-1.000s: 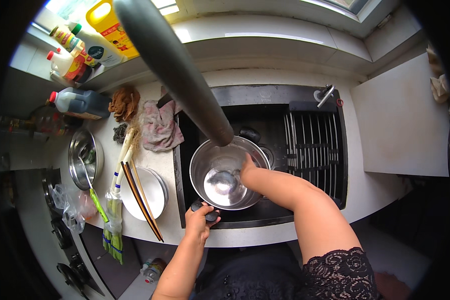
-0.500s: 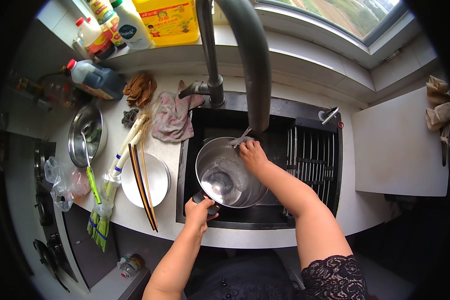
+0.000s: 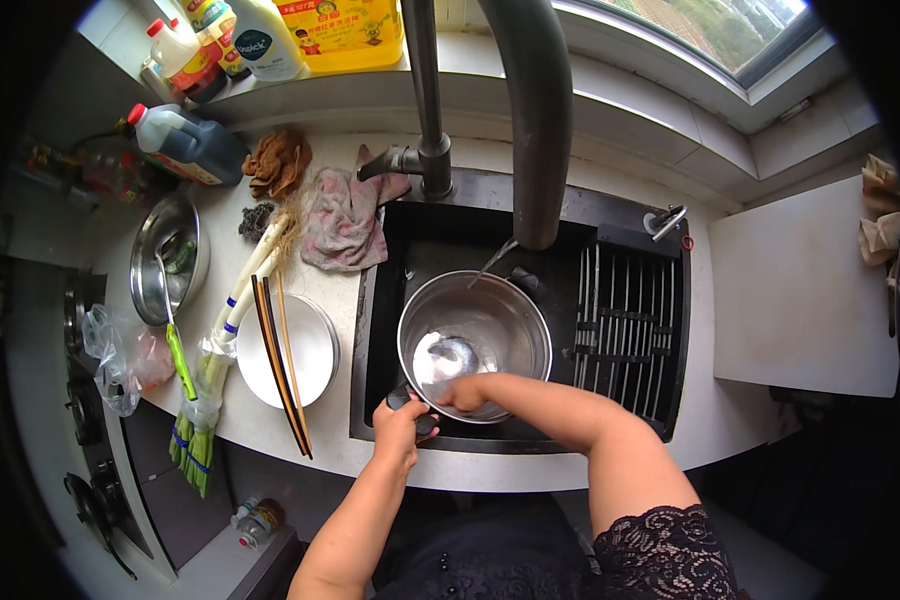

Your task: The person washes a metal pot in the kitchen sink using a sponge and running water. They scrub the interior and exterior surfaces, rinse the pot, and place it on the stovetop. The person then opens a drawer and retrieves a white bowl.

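A metal pot (image 3: 515,335) with a black handle (image 3: 427,424) stands in the black sink (image 3: 370,300). My left hand (image 3: 398,425) is wrapped round that handle at the near left. Inside the pot, against its near wall, is my right hand (image 3: 462,393), fingers curled down; whatever is in them, if anything, is hidden. A thin stream of water (image 3: 492,260) runs from the dark faucet (image 3: 540,150) into the pot at its far side.
Right of the pot lies a metal rack (image 3: 625,320) across the sink. On the left counter are a stained cloth (image 3: 340,225), white bowls (image 3: 315,350) with chopsticks (image 3: 282,370) across them, scallions (image 3: 220,350), and a metal bowl (image 3: 195,235) with a green-handled utensil (image 3: 180,360).
My right hand has moved from the pot's far rim, where something light grey showed under the fingers, to inside its near wall. My left hand keeps hold of the handle.
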Demonstrator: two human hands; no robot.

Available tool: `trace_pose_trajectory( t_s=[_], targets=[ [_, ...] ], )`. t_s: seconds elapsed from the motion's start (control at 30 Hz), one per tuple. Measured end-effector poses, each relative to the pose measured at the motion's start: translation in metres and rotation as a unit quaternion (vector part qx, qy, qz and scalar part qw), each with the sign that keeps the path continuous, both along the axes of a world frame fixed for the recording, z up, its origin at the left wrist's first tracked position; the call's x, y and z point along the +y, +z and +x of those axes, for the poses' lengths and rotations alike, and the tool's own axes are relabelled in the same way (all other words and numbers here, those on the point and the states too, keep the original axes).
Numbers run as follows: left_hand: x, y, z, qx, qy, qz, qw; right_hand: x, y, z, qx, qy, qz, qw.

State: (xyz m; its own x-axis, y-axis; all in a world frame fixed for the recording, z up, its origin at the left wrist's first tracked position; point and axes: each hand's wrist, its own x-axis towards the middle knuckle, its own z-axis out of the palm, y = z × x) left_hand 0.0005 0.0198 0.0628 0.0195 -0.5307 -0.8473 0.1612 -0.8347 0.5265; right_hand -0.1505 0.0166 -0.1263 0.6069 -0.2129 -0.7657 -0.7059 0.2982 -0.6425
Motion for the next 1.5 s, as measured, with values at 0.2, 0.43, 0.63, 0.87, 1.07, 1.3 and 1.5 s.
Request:
trace_pose_trajectory(
  t_s=[0.2,0.43,0.63,0.87,1.07,1.3,1.5],
  targets=[
    [0.009,-0.012,0.008,0.019,0.044,0.019,0.999,-0.053,0.09,-0.062,0.339,0.428,-0.387,0.743],
    [0.007,-0.014,0.013,0.043,0.054,0.034,0.997,-0.034,0.054,-0.032,0.279,0.195,-0.229,0.912],
    [0.012,-0.018,0.011,-0.009,-0.004,-0.024,1.0,-0.042,0.018,0.035,-0.068,-0.168,-0.146,0.973],
    [0.014,-0.017,0.008,-0.003,0.013,-0.042,0.999,-0.057,-0.002,-0.019,0.339,0.023,-0.338,0.878],
    [0.013,-0.02,0.01,0.002,0.019,-0.024,1.0,-0.016,0.02,-0.012,0.147,0.212,-0.192,0.947],
    [0.007,-0.016,0.012,-0.009,-0.018,0.002,1.0,-0.086,0.027,0.011,-0.126,-0.605,0.107,0.779],
    [0.006,-0.018,0.014,-0.01,-0.018,0.021,1.0,-0.07,0.072,0.024,-0.168,-0.66,0.169,0.713]
  ],
)
